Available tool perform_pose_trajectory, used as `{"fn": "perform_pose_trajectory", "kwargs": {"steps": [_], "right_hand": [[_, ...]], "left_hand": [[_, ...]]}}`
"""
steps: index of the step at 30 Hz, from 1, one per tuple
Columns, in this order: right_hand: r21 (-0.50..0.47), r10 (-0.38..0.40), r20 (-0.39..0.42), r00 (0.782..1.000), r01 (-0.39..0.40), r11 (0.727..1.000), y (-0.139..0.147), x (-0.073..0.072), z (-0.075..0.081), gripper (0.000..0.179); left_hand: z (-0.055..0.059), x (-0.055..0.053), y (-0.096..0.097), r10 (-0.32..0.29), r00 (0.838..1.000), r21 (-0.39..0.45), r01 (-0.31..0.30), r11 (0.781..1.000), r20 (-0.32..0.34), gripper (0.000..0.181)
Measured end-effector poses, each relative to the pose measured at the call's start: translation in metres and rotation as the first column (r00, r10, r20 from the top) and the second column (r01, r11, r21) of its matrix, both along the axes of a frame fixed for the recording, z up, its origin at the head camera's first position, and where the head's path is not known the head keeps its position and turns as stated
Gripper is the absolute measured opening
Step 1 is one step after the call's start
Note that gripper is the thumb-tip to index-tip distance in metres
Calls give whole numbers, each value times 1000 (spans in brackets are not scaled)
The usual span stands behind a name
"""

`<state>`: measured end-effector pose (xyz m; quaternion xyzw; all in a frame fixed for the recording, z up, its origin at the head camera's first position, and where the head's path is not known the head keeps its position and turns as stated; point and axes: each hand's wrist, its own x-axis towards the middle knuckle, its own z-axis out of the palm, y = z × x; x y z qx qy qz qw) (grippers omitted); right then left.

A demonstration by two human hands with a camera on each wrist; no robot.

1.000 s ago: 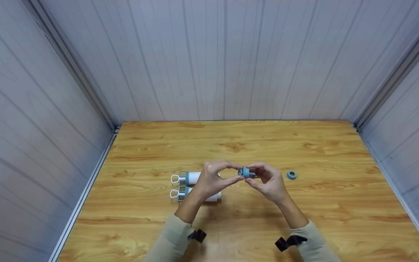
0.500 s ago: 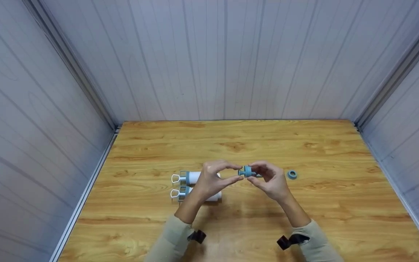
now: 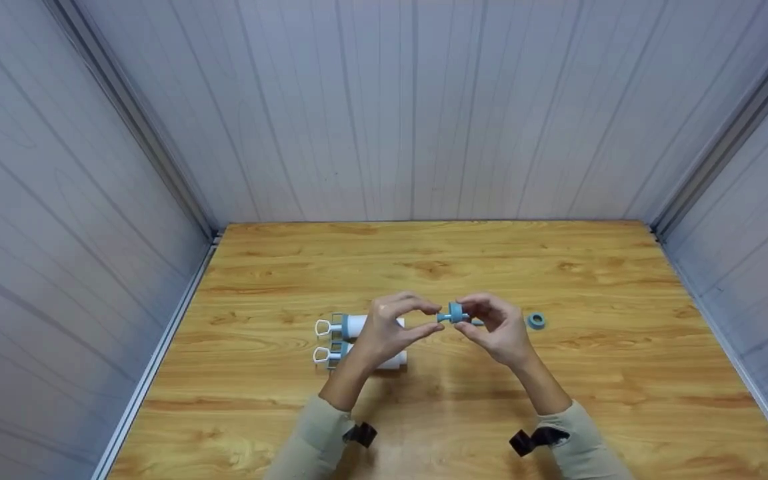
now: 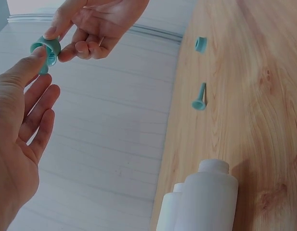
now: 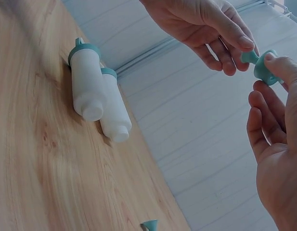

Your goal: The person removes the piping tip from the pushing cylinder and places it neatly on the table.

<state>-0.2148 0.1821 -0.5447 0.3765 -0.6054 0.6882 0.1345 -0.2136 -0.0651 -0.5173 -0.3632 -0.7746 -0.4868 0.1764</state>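
My left hand (image 3: 387,327) pinches the flared end of a small blue-green funnel-shaped nozzle (image 3: 441,319) between thumb and forefinger. To its right, my right hand (image 3: 497,330) pinches a blue-green threaded ring cap (image 3: 456,312) that surrounds the nozzle's stem. Both parts are held above the table; fingers partly hide the stem. The left wrist view shows the cap's open side (image 4: 46,45). A second ring cap (image 4: 200,44) and a second nozzle (image 4: 200,98) lie on the table. In the right wrist view, only that loose nozzle's flared end (image 5: 149,224) shows.
Two white plunger tubes (image 5: 86,79) with blue-green collars and loop handles (image 3: 322,327) lie side by side on the wooden table (image 3: 424,267), partly behind the left hand. Pale panel walls (image 3: 384,120) enclose the back and both sides.
My right hand has shifted slightly right with the ring cap, away from the nozzle's flared end. More of the nozzle now shows between the hands. The left hand has hardly moved.
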Motion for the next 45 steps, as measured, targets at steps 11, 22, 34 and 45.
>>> {"fn": "perform_pose_trajectory", "kwargs": {"steps": [11, 22, 34, 45], "right_hand": [[19, -16, -22, 1000, 16, 1000, 6, 0, 0, 38], [39, -38, 16, 999, 38, 999, 20, 3, -2, 39], [39, -89, -14, 996, 90, 995, 36, 1, -3, 39], [54, -135, -10, 991, 135, 989, 55, 3, -2, 31]], "left_hand": [[3, 1, -2, 3, 1000, 4, -3, 1000, -8, 20], [1, 0, -6, 9, 1000, 26, -8, 1000, -29, 20], [4, -2, 1, 25, 1000, -3, -25, 1000, -14, 19], [8, -7, 14, 5, 999, 0, -5, 1000, -43, 19]]}}
